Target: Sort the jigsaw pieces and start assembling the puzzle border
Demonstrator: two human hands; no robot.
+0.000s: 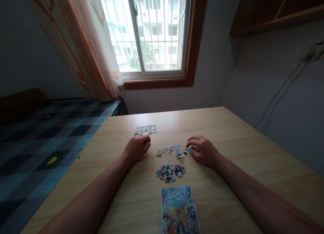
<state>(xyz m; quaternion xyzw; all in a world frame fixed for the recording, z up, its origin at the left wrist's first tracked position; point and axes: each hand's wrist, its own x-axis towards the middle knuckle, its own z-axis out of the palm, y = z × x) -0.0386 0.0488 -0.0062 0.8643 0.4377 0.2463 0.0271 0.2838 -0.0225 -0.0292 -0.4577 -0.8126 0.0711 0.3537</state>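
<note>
My left hand (137, 148) rests on the table as a loose fist, and nothing shows in its fingers. Just beyond it lies a group of spread-out jigsaw pieces (146, 129). My right hand (203, 150) has curled fingers, with a small blue-and-white jigsaw piece (187, 149) pinched at the fingertips. Left of that hand, partly joined jigsaw pieces (172, 148) form a bent strip that turns toward me. Closer to me is a heap of loose pieces (168, 172). A colourful "BLUEY" picture box or card (180, 210) lies at the near edge of view.
All of this lies on a pale wooden table (243, 180). A bed with a checked cover (63, 139) stands along the left side. Behind are a curtain (86, 48) and a barred window (162, 35). On the right wall a cable (280, 89) hangs from a socket.
</note>
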